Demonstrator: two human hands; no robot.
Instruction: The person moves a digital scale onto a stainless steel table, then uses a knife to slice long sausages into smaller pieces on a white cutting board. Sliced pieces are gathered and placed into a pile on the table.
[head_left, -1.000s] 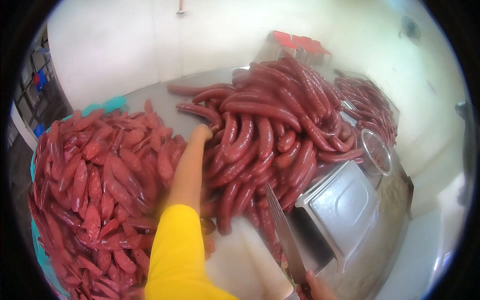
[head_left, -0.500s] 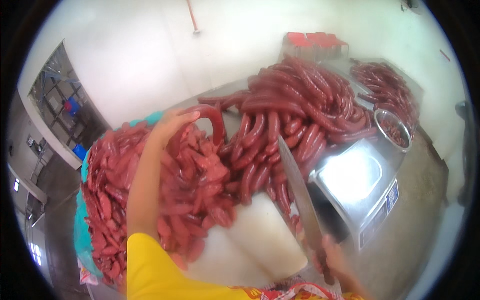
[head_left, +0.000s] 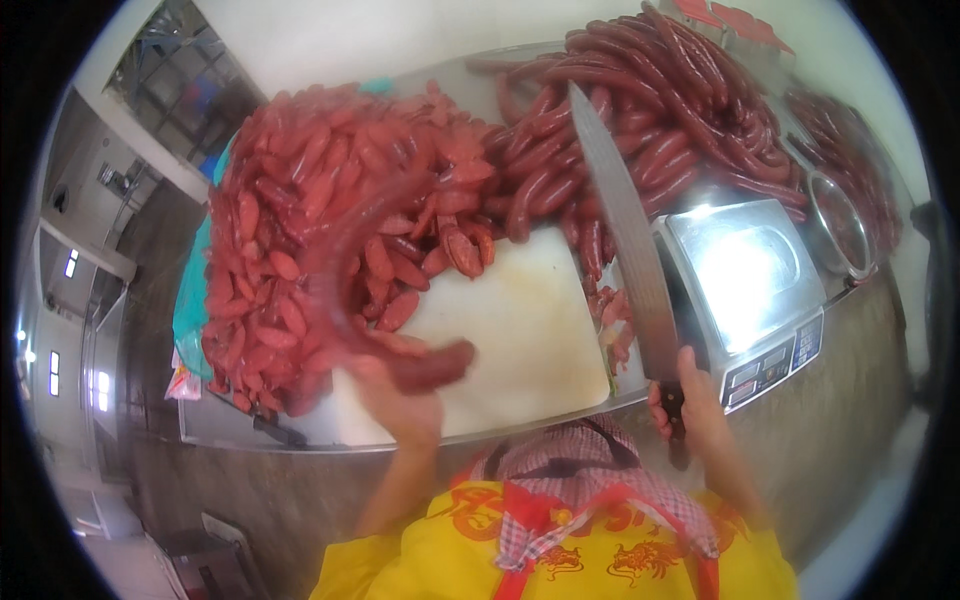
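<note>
The left hand (head_left: pixel 400 402) clasps a bowed sausage (head_left: pixel 334 285), lower end pointing right over the board (head_left: pixel 515 330); right of it, the right hand (head_left: pixel 697 402) grips a knife (head_left: pixel 632 240).

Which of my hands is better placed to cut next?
Probably your right hand: it grips the long dark-handled knife, blade pointing away from you, beside the white cutting board. Your left hand is occupied holding a curved red sausage.

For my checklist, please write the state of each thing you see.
Left hand: holding curved sausage
Right hand: gripping long knife
Long knife: held, tip forward
Curved sausage: apparently uncut, blurred
Cutting board: partly covered
Sausage pieces: cut, heaped
Long sausages: heaped, apparently uncut
Digital scale: display unreadable
Metal bowl: holding reddish pieces
</note>
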